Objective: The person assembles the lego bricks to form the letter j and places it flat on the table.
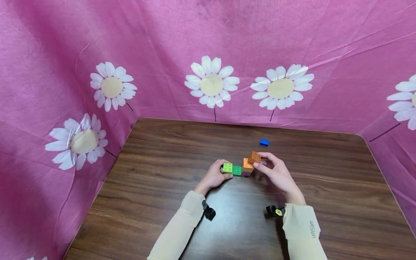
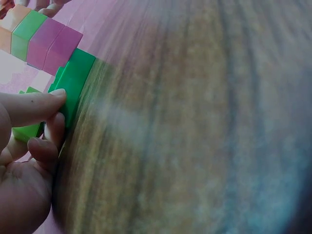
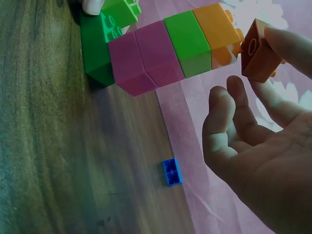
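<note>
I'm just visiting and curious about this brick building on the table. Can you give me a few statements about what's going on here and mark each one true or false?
1. The right hand holds a dark orange plastic brick by the top of the stacked brick build. True.
2. The small blue plastic brick is part of the build. False: it lies alone on the dark wooden table, beyond the hands.
3. The left hand grips the build's green end. True.
4. The backdrop is plain blue cloth. False: it is pink cloth with white daisies.
</note>
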Tool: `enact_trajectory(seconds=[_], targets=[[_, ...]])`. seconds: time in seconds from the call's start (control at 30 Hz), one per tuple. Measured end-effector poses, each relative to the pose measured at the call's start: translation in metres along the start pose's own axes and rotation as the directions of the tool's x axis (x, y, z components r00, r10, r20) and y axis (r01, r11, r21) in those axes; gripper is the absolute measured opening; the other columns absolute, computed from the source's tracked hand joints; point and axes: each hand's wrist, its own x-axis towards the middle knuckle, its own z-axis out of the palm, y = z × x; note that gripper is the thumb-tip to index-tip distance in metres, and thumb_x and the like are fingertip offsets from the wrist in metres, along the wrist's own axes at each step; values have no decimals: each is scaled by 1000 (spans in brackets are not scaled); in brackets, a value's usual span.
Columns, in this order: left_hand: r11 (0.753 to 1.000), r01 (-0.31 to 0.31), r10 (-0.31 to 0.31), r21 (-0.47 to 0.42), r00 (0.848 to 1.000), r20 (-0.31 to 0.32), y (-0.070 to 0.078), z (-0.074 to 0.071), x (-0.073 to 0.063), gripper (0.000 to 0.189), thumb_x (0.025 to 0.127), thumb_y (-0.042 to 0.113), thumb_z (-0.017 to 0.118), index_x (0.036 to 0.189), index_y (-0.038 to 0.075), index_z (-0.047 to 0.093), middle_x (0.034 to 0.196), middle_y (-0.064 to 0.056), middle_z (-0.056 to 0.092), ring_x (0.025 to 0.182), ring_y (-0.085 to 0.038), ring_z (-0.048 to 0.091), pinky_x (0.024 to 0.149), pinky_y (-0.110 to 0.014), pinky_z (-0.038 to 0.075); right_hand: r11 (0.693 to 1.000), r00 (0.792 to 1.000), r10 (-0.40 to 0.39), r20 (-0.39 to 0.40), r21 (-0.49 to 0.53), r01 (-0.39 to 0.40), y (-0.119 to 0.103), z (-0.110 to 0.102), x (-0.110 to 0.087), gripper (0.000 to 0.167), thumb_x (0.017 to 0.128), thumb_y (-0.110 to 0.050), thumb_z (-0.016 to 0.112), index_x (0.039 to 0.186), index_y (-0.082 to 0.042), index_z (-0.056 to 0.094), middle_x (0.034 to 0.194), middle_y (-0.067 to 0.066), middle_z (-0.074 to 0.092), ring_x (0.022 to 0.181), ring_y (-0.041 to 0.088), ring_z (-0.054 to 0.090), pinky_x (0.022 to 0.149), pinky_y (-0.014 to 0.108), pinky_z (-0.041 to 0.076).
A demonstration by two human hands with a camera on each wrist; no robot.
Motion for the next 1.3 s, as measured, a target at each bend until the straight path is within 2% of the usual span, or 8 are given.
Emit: enact_trajectory(seconds=[0.17, 0.37, 0.7, 0.97, 1.13, 1.3], targets=[[1000, -8, 8, 13, 1000, -2, 0, 0, -1, 40, 78, 12, 79, 114, 11, 64, 108, -6, 60, 92, -14, 53, 85, -32, 43, 994, 997, -69, 19, -80, 70, -4, 2, 1, 42, 92, -22, 66, 129, -6, 55, 113, 17, 64, 96, 8, 62, 80, 19, 49], [1000, -14, 14, 18, 1000, -7, -1, 1, -1, 39, 78, 12, 79, 114, 11, 64, 108, -6, 60, 93, -15, 53, 86, -33, 43, 983, 992, -115, 42, -139, 120, -8, 3, 0, 41, 91, -20, 67, 129, -10, 56, 110, 13, 66, 94, 8, 61, 79, 23, 50], [999, -21, 21, 26, 1000, -6, -1, 0, 0, 39, 78, 12, 79, 114, 11, 64, 108, -6, 60, 91, -14, 52, 85, -32, 43, 983, 992, -114, 53, -137, 121, -14, 6, -1, 43, 90, -17, 67, 131, -8, 55, 112, 16, 66, 98, 19, 61, 80, 26, 50], [1000, -19, 19, 23, 1000, -3, -1, 0, 0, 40, 78, 13, 79, 114, 12, 64, 108, -6, 60, 92, -14, 53, 85, -32, 43, 984, 992, -98, 77, -144, 108, -10, 6, 1, 43, 93, -19, 65, 133, -10, 54, 114, 16, 65, 103, 24, 61, 81, 26, 50], [1000, -18, 18, 20, 1000, -4, -1, -1, -1, 41, 77, 11, 79, 115, 10, 64, 107, -7, 61, 91, -15, 53, 85, -33, 42, 983, 995, -70, 74, -164, 82, -10, 7, 3, 39, 96, -28, 59, 131, -11, 55, 114, 14, 65, 100, 19, 60, 80, 25, 49], [1000, -18, 18, 19, 1000, -6, -1, -1, 0, 41, 77, 12, 79, 115, 11, 64, 108, -6, 61, 91, -14, 54, 86, -33, 43, 985, 996, -68, 50, -152, 75, -9, 9, 6, 36, 99, -28, 54, 128, -7, 58, 112, 17, 66, 90, 7, 60, 77, 24, 49]])
